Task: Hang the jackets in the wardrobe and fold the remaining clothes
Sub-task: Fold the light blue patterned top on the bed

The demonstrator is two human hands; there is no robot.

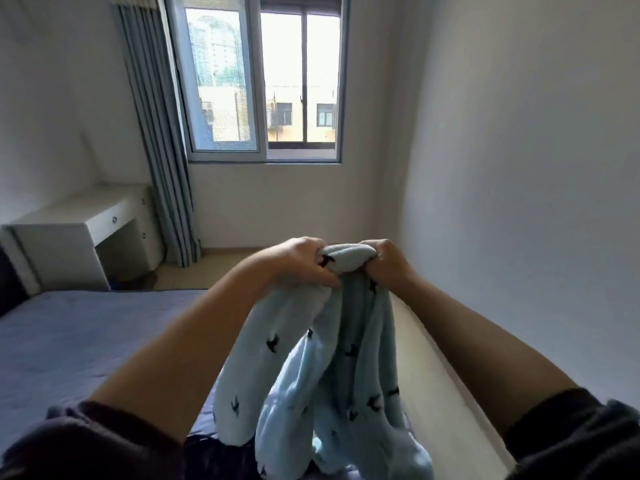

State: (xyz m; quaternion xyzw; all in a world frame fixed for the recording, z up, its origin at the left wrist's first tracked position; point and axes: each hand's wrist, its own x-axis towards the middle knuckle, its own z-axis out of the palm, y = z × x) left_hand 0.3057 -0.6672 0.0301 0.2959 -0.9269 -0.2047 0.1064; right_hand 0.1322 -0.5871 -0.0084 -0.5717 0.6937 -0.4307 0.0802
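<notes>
Head view: a pale blue garment (322,368) printed with small dark figures is held up at chest height above a bed (86,334) with a blue-grey cover. Its bunched top edge is gripped by the left hand (298,263) and the right hand (384,261), fingers curled into the fabric, fists close together. Loose folds hang down to the mattress. With so narrow a grip, the cloth could probably stay tangled and fold crookedly. No wardrobe is seen.

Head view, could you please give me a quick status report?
Left hand, right hand both grip light blue garment at top. It hangs bunched over the bed. Nothing blocking.
</notes>
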